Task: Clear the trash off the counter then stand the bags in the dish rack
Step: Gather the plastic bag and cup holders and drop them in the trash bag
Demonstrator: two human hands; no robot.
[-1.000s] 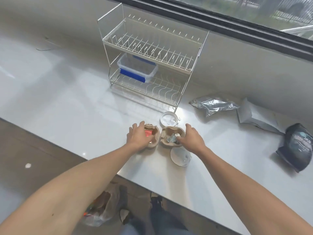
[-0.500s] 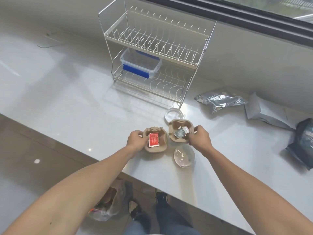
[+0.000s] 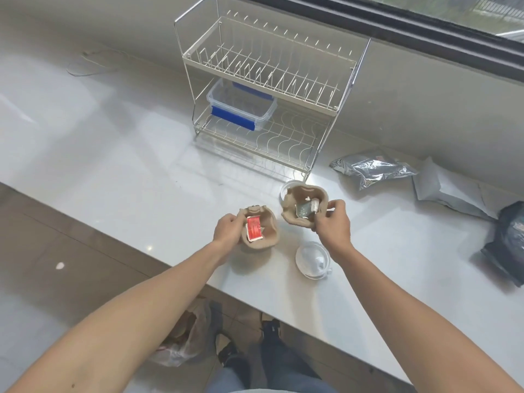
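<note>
Head cam: white counter (image 3: 127, 171) w/ wire dish rack (image 3: 266, 89) at back, foil bags (image 3: 371, 168) lying flat to its right. Left hand (image 3: 228, 229) and right hand (image 3: 331, 219) each grip a pulp cup holder (image 3: 262, 231), lifted off the counter. Light, soft trash, prob. best pinched at rim.

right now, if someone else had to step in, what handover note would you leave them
Left hand: shut on a pulp cup holder with a red sauce packet inside.
Right hand: shut on a second cup holder with small wrappers inside.
Still on the counter: two clear lids, a silver bag, a grey bag and a dark bag, all lying flat.
Dish rack: holds only a plastic box.
Trash bag: on the floor below.
Done: neither step finished.
Left: bin holders and lids, stand three bags in rack.
</note>
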